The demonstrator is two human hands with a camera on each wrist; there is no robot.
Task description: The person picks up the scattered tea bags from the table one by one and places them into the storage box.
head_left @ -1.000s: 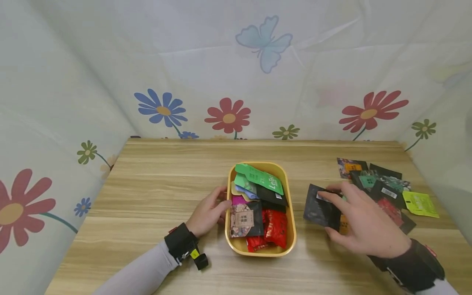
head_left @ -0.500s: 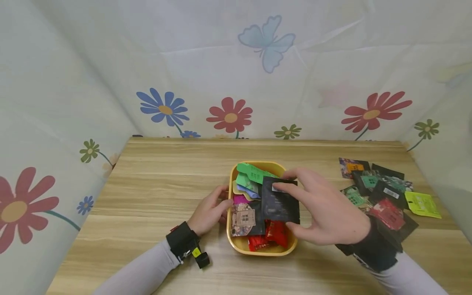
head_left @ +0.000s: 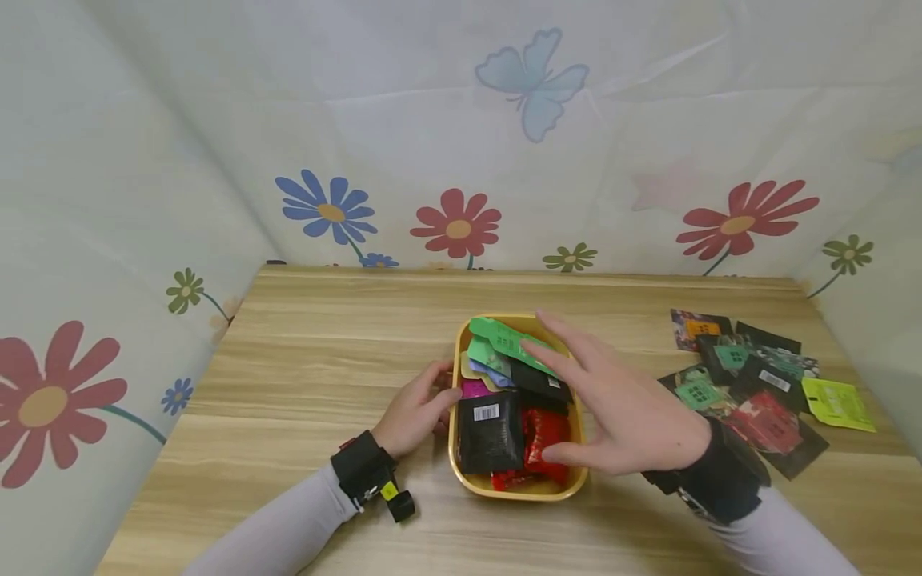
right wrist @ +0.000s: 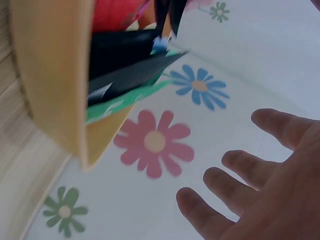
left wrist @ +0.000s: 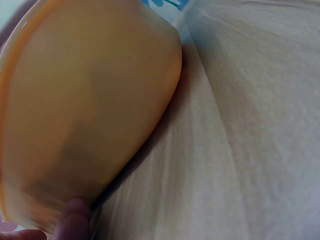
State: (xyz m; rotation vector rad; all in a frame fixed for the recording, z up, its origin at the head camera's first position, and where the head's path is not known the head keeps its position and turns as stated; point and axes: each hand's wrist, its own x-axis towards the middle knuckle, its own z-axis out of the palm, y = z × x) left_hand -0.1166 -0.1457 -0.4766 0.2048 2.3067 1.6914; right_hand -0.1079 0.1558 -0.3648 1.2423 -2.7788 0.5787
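Observation:
A yellow plastic basket (head_left: 519, 490) stands on the table, filled with small sachets. My left hand (head_left: 412, 412) holds the basket's left side, thumb at the rim and fingers against the outer wall; the left wrist view shows fingertips on that wall (left wrist: 95, 100). A black sachet (head_left: 491, 448) with a white barcode lies at the basket's front left. Red sachets (head_left: 545, 438) lie beside it, and a green sachet (head_left: 507, 339) lies at the back. My right hand (head_left: 627, 408) hovers over the basket's right edge, fingers spread and holding nothing. In the right wrist view its fingers (right wrist: 245, 185) are apart from the basket.
Several sachets lie overlapping at the right of the table, among them a black one with a red label (head_left: 767, 424) and a bright yellow-green sachet (head_left: 838, 404). A floral sheet (head_left: 403, 120) hangs behind the wooden table (head_left: 324, 344).
My right hand has carried a black sachet from the right-hand pile to the basket and let it go over the patterned sachet. The left hand has stayed at the basket.

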